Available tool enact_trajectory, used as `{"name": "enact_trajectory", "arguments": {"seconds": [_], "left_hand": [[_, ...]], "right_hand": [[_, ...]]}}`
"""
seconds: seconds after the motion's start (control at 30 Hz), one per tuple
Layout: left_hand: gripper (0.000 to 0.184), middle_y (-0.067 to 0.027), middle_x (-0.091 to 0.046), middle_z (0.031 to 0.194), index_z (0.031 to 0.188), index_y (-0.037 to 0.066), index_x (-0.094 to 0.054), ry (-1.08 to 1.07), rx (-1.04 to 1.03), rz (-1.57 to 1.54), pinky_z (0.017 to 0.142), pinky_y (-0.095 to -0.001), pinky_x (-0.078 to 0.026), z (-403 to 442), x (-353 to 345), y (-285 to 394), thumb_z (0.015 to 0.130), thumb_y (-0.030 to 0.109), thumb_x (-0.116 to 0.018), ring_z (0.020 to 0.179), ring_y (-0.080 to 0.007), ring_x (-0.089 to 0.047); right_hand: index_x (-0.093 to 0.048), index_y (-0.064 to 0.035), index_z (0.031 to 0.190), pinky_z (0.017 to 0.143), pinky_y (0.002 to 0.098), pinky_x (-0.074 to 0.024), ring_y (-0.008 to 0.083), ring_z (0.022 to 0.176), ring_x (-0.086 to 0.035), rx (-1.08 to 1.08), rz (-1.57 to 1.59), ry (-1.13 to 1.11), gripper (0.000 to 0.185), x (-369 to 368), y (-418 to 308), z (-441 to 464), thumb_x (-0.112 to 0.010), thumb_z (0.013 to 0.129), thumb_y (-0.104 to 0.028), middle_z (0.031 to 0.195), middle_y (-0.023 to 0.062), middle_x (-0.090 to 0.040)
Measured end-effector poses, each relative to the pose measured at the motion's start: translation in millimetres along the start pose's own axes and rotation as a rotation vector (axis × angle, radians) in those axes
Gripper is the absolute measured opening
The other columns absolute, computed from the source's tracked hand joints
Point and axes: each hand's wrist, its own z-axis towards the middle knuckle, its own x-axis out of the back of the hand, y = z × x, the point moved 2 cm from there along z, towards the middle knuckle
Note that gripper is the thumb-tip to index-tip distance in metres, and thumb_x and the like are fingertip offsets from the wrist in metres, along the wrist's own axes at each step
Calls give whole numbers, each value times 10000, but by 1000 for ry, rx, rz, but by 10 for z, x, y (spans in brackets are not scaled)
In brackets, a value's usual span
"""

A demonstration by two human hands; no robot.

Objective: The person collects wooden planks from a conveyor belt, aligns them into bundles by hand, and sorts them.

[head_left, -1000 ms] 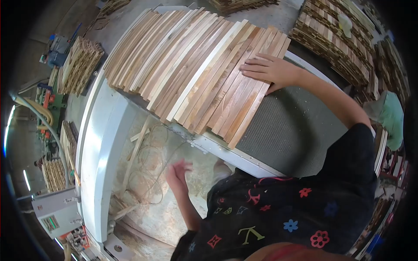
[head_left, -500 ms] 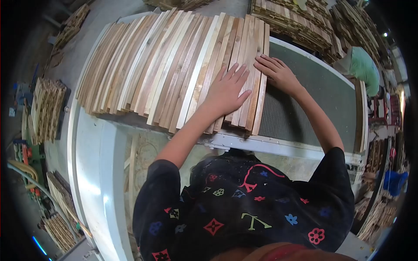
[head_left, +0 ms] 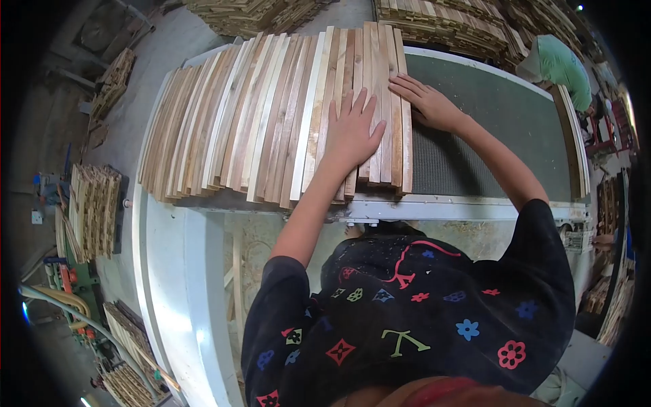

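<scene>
Partially covering wooden strips (head_left: 271, 115): left hand (head_left: 351, 136) splayed, right hand (head_left: 434, 107) outstretched, thumb obscured.

Looks like a woodworking shop or small timber plant, judging by the metal-framed belt table (head_left: 508, 102) w/ a long row of wood strips (head_left: 271, 115) side by side on its L part. Has big lumber stacks (head_left: 447, 27) on the far side of the belt table, more timber bundles (head_left: 95, 214) plus a green machine (head_left: 83, 275) w/ red-orange parts off its L end. Also shows bare grey floor (head_left: 183, 41) behind the belt table & a person in green (head_left: 563, 64) nr its R end.
</scene>
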Motion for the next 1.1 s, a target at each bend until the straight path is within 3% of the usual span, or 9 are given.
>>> {"name": "enact_trajectory", "arguments": {"seconds": [0.13, 0.23, 0.33, 0.5, 0.6, 0.7, 0.83, 0.9, 1.1], "left_hand": [[666, -144, -341, 1567, 1465, 94, -440, -19, -16, 12, 1186, -572, -133, -7, 16, 3, 951, 516, -482, 1468, -358, -260], [694, -152, -334, 1570, 1465, 90, -439, -29, -19, -3, 1186, -570, -129, 7, 30, 14, 942, 543, -489, 1470, -361, -253], [716, -155, -334, 1569, 1474, 98, -425, -28, -23, -13, 1187, -572, -122, -11, 2, -19, 936, 564, -490, 1473, -362, -245], [728, -149, -333, 1571, 1506, 167, -391, -30, -28, 13, 1183, -593, -111, -19, 89, 48, 928, 600, -481, 1476, -364, -234], [783, -173, -322, 1570, 1537, 182, -327, -118, -194, 52, 1181, -597, -119, -56, 205, 103, 916, 636, -477, 1481, -365, -224], [846, -172, -335, 1562, 1526, 106, -325, -37, -151, -101, 1190, -582, -117, -43, 136, 62, 906, 661, -478, 1476, -365, -233], [913, -175, -336, 1561, 1514, 28, -311, -22, -104, -148, 1201, -549, -119, -8, 116, 45, 898, 681, -474, 1469, -366, -246], [877, -183, -329, 1563, 1503, 52, -357, -35, -103, -123, 1200, -549, -116, -5, 147, 44, 893, 667, -492, 1475, -360, -241], [773, -184, -337, 1564, 1461, 92, -454, -82, -124, -57, 1196, -543, -115, -13, 95, 22, 884, 592, -574, 1466, -369, -263]], "right_hand": [[-354, -137, 1506, 1087, 450, -410, 299, 1438, -338, -1, -8, 43, 816, -45, -4, -31, -671, 767, 3, 1573, 77, -337], [-510, -128, 1368, 1034, 454, -452, 265, 1366, -441, 159, -239, 189, 572, 21, 85, -65, -670, 822, -70, 1433, 81, -500], [-592, -107, 1223, 1011, 430, -468, 258, 1221, -559, 380, -546, 16, 378, 437, 113, -197, -647, 849, -118, 1283, 79, -604], [-578, -30, 1162, 828, 395, -547, 319, 837, -676, -244, -137, 477, 319, 1458, 449, -137, -571, 967, -283, 1000, 167, -685], [-608, 20, 1077, 723, 402, -563, 339, 757, -682, -351, 37, 874, 435, 1729, 502, 119, -581, 957, -397, 865, 187, -690], [-659, 17, 1006, 691, 395, -568, 256, 741, -700, -763, 270, 565, 465, 1085, 868, 318, -594, 939, -439, 889, 163, -702], [-689, 114, 914, 799, 486, -554, 415, 806, -707, -922, 450, -98, 689, 54, 115, 558, -450, 955, -531, 872, 291, -693], [-690, 104, 975, 879, 535, -501, 496, 956, -640, -889, 230, 161, 661, -278, 70, 547, -426, 969, -502, 965, 348, -660], [-690, 31, 1056, 753, 344, -553, 216, 796, -704, -684, 726, 31, 501, -105, 115, 93, -522, 974, -434, 882, 166, -723]]}}
